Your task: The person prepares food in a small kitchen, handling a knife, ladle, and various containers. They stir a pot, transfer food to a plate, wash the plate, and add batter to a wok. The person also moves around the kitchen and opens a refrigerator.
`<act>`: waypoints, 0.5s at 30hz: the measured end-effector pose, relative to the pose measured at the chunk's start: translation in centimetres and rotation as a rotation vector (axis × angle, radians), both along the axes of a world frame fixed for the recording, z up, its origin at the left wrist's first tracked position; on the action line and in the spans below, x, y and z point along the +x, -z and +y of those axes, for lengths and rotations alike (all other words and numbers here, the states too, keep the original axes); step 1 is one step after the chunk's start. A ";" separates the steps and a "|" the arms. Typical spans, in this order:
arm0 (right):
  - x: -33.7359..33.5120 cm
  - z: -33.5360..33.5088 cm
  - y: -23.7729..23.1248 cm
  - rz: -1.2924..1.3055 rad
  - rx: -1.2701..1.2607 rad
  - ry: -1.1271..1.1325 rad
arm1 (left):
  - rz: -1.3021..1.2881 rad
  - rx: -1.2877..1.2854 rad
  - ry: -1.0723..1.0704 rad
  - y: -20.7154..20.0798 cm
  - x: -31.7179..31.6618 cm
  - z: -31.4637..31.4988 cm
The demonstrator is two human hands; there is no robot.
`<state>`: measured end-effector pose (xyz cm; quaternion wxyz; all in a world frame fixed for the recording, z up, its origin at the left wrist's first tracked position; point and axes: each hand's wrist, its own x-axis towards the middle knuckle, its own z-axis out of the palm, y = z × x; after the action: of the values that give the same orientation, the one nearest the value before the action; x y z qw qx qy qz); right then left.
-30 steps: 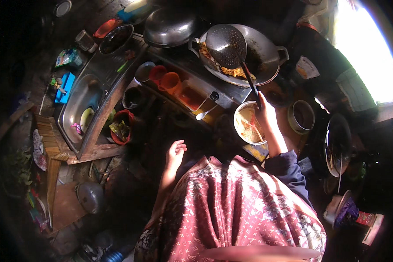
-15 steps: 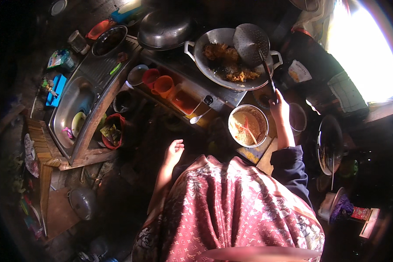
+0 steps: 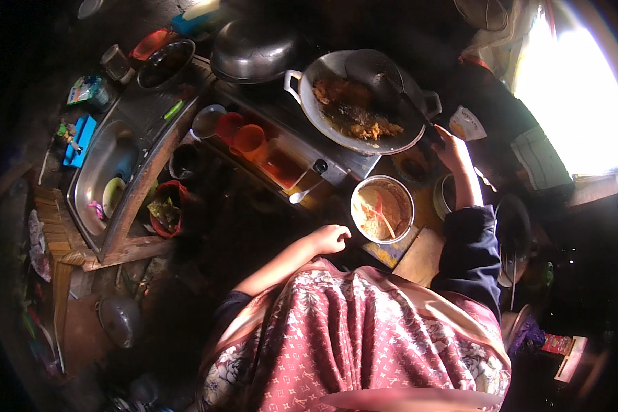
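My right hand [image 3: 452, 150] is wrapped round the dark handle of a skimmer [image 3: 372, 70]. The skimmer's perforated disc, now in shade, is over the far right part of a two-handled wok [image 3: 309, 103]. Browned fried pieces [image 3: 374, 128] lie in dark oil at the wok's middle and near side. In front of my body, just left of a metal pot, my left hand [image 3: 331, 239] has its fingers curled in, with nothing seen in them. The pot [image 3: 412, 213] contains pale orange batter [image 3: 384, 199] and a red spoon [image 3: 384, 211].
Left of the pot, a metal counter carries orange cups [image 3: 248, 141], an orange tray [image 3: 283, 165] and a white spoon [image 3: 302, 196]. A domed lid [image 3: 254, 51] stands beside the wok. Farther left is a steel sink [image 3: 89, 172]. A bright window [image 3: 577, 89] is at right.
The skimmer disc has shifted left and tilted into shade, and my right hand has moved slightly right. My left hand has come right, nearer the pot, its fingers curling.
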<state>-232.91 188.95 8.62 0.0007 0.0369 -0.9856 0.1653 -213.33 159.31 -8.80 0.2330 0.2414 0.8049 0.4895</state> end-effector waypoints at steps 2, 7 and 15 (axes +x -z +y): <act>1.2 0.9 -2.2 -0.016 0.080 -0.036 | -0.085 -0.033 0.112 0.3 -0.1 0.9; 4.9 2.6 -5.2 -0.014 0.223 -0.088 | -0.259 -0.184 0.108 1.6 0.7 0.3; 8.6 3.3 -4.8 0.157 0.042 0.000 | -0.348 -0.196 -0.107 2.6 2.5 -3.5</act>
<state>-224.31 192.22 13.38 0.0773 0.0498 -0.9857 0.1410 -210.81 155.80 -11.45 0.3647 0.0861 0.8080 0.4547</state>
